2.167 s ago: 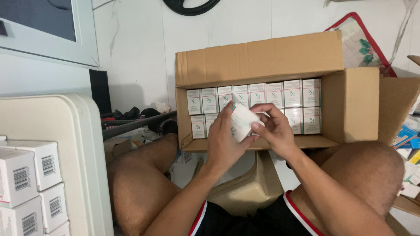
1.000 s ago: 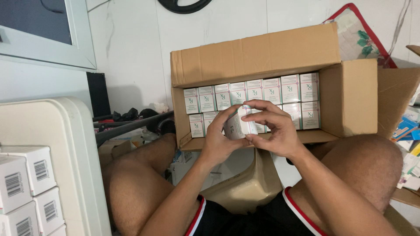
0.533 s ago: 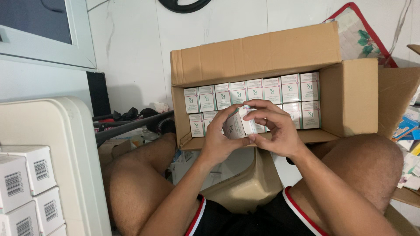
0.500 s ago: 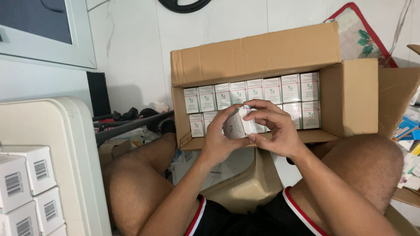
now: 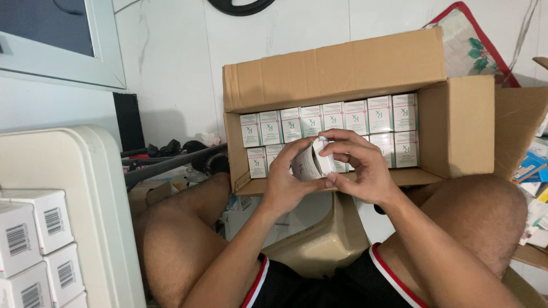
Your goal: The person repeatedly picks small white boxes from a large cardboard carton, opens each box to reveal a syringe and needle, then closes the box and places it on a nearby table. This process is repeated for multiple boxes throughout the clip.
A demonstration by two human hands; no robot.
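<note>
This looks like a cramped stockroom or packing corner on a white tiled floor (image 5: 171,68), shown by an open brown cardboard carton (image 5: 342,68) filled with small white-and-green boxes (image 5: 379,114) and stacked white barcoded cartons (image 5: 40,228) nearby.

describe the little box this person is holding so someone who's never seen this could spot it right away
Start at the big open cardboard carton in front of the seated person's knees. Just before its near edge, both hands meet around one small white box. Unlike the identical boxes packed upright in rows inside, it is out of the carton and tilted.
</note>
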